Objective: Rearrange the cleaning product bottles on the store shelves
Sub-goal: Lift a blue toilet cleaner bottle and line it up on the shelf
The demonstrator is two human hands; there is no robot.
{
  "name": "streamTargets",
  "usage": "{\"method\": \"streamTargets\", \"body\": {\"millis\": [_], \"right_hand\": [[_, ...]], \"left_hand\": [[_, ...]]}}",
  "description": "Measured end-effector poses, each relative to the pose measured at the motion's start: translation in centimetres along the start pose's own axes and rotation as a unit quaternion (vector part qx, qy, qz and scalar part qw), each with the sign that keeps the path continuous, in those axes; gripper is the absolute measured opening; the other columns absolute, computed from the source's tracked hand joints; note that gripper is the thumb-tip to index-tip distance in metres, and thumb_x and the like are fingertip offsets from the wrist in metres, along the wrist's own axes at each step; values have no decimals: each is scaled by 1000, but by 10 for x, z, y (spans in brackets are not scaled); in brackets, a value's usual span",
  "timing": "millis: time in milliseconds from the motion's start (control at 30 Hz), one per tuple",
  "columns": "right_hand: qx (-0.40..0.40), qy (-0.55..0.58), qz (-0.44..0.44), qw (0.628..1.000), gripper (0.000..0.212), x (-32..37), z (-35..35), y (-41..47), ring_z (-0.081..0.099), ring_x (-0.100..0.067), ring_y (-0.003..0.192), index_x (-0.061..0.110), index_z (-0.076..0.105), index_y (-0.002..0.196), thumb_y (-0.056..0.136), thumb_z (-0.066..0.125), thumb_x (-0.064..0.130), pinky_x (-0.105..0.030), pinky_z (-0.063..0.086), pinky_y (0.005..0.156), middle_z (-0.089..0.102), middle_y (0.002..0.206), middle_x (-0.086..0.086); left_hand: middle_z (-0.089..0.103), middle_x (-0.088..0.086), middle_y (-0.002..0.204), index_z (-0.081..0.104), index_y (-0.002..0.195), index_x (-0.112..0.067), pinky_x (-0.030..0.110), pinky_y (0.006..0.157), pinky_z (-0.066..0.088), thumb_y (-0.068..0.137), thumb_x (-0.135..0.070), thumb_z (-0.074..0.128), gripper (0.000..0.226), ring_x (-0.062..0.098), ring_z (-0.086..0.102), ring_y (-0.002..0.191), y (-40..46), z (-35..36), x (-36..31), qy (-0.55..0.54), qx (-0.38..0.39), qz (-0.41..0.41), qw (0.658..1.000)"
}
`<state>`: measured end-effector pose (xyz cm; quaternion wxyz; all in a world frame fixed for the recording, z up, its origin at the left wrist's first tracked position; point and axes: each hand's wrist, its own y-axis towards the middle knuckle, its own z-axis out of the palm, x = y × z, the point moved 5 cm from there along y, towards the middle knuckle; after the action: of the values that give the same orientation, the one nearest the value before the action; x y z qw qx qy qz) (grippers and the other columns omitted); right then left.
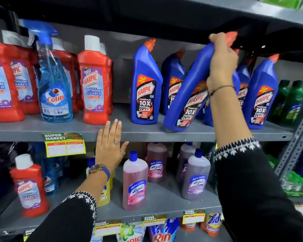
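Right hand [222,63] grip on tilted blue Harpic bottle [191,95] neck, body hanging below

Bright, even light falls from the front on the bottles, the underside of the top shelf [164,13] lies in deep shadow, motion blur softens the tilted blue bottle [187,95], and wide-angle distortion bends the frame's edges.

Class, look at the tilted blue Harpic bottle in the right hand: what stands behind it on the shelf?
Behind the tilted blue Harpic bottle stand more blue Harpic bottles; it and the right hand hide how many.
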<state>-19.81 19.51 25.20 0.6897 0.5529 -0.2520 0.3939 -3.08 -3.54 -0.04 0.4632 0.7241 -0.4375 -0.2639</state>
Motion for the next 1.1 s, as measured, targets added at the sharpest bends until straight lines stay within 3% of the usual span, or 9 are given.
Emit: {"method": "streamTargets", "body": {"millis": [133, 300, 433, 500, 600, 700, 867, 1100], "right_hand": [[28, -134, 3, 991, 42, -8, 24, 8, 58, -18, 79, 22, 62, 69, 64, 56, 63, -30, 39, 68, 65, 82, 5], [86, -238, 15, 967, 70, -26, 43, 28, 57, -29, 109, 10, 61, 115, 73, 54, 66, -38, 46, 93, 62, 122, -11], [103, -269, -43, 957, 73, -36, 47, 15, 52, -31, 117, 15, 55, 115, 67, 60, 70, -49, 42, 98, 56, 127, -10], [90, -249, -69, 962, 82, -50, 36, 1, 44, -30, 125, 17, 45, 126, 63, 69, 65, -53, 37, 102, 46, 137, -9], [85, -221, -27, 971, 117, -95, 11, -34, 19, -32, 141, 22, 9, 148, 61, 80, 55, -54, 24, 108, 16, 156, -12], [101, -232, -11, 967, 131, -132, -3, -61, 24, -36, 138, 25, -7, 149, 58, 86, 45, -54, 28, 106, 21, 152, -20], [91, -253, -5, 963, 133, -136, 5, -48, 40, -37, 124, 24, -3, 149, 55, 89, 39, -51, 38, 98, 33, 140, -25], [67, -258, 9, 964, 132, -150, 9, -42, 42, -39, 123, 26, -6, 148, 56, 87, 45, -57, 41, 99, 31, 142, -24]], "left_hand": [[41, 19, 144, 28, 144, -3, 36, 116, 1, 102, -45, 19, 60, 33, 23, 137, 0, -1, 0, -1, 15, -1, 1000], [42, 20, 143, 30, 142, -2, 36, 116, 4, 102, -46, 16, 61, 34, 25, 136, 0, -1, 0, -6, 18, 0, 1000], [42, 20, 143, 30, 142, -3, 36, 116, 3, 102, -46, 17, 61, 34, 26, 135, 1, -1, 0, -6, 15, -1, 1000], [41, 19, 144, 29, 144, -4, 36, 116, 3, 102, -46, 17, 61, 33, 25, 136, 1, -1, 0, -4, 14, -2, 1000], [39, 18, 145, 27, 145, -4, 37, 116, 2, 102, -46, 17, 61, 33, 24, 137, -1, 1, 0, -1, 18, -3, 1000], [38, 17, 146, 26, 146, -5, 37, 117, 1, 102, -47, 16, 62, 33, 21, 139, -1, 3, 1, -1, 20, -5, 1000], [37, 17, 147, 25, 147, -5, 37, 118, 0, 102, -46, 17, 61, 32, 19, 140, -2, 2, 0, -3, 27, -8, 1000], [35, 17, 148, 26, 146, -4, 37, 118, -1, 102, -46, 16, 62, 32, 18, 140, -2, 1, 0, 6, 32, -7, 999]]}}
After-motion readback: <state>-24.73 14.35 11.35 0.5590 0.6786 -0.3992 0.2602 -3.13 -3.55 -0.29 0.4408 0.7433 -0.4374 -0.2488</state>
